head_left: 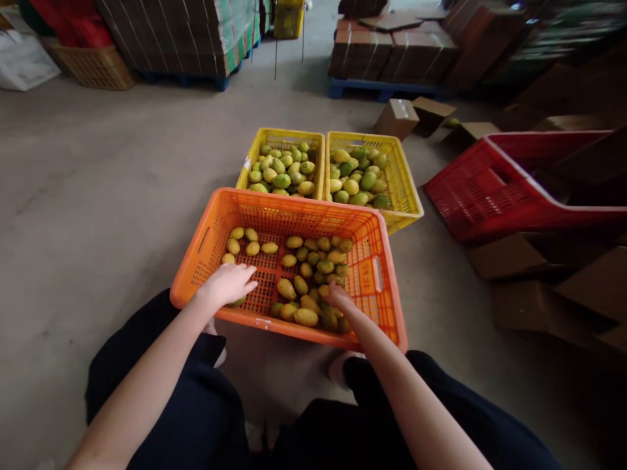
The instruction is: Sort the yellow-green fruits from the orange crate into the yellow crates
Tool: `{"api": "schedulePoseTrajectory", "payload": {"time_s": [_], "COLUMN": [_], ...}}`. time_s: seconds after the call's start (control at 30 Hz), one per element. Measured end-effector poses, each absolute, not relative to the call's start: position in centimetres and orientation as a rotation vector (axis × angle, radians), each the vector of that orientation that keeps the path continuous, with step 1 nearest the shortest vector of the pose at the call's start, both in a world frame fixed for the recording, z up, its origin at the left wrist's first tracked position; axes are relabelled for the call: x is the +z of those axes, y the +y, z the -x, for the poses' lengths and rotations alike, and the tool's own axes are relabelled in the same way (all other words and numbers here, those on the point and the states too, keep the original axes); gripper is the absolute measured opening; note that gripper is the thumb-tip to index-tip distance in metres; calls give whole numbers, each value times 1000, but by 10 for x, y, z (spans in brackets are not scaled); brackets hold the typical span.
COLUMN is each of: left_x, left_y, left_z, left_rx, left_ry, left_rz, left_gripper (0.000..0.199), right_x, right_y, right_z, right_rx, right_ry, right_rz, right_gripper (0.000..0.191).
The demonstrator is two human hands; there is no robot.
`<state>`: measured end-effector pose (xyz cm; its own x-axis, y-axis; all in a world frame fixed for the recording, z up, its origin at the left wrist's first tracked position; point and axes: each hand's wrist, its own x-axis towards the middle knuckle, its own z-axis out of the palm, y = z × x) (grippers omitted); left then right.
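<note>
An orange plastic crate (360, 219) stands in front of me, with yellow and greenish lemons (306, 317) spread over its floor. Most of the fruit lies in the right half, and several more sit at the left. Palm down, my left hand (231, 283) hovers in the crate's left part with its fingers stretched out to the right; a green lemon (238, 301) shows partly beneath it. My right hand (339, 297) reaches among the lemons on the right side, close to a yellow one (324, 292). Its fingers are partly hidden, so their grip is unclear.
Two yellow crates (409, 179) of lemons stand just behind the orange one. To the right are a tilted red crate (470, 189) and loose cardboard boxes (509, 260). Stacked cartons (392, 55) on a blue pallet (360, 86) stand farther back.
</note>
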<state>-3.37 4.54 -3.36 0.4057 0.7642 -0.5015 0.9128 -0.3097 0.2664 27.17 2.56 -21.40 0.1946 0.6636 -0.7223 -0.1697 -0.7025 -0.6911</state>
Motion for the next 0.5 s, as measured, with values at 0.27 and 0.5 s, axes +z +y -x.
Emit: {"api": "schedulePoseTrajectory", "payload": {"time_s": [0.27, 0.5], "left_x": [-44, -24], "left_y": [49, 58], "left_z": [26, 16], "left_rx": [632, 1181], "left_ry": [1597, 970], "left_rz": [-1820, -464], "left_gripper": [37, 50], "right_x": [-133, -22], "right_y": [77, 76], "right_z": [-236, -136], "right_rx": [1580, 1304], "right_ry": [-803, -1547], "right_rz": [1713, 1086], "right_gripper": [34, 46]}}
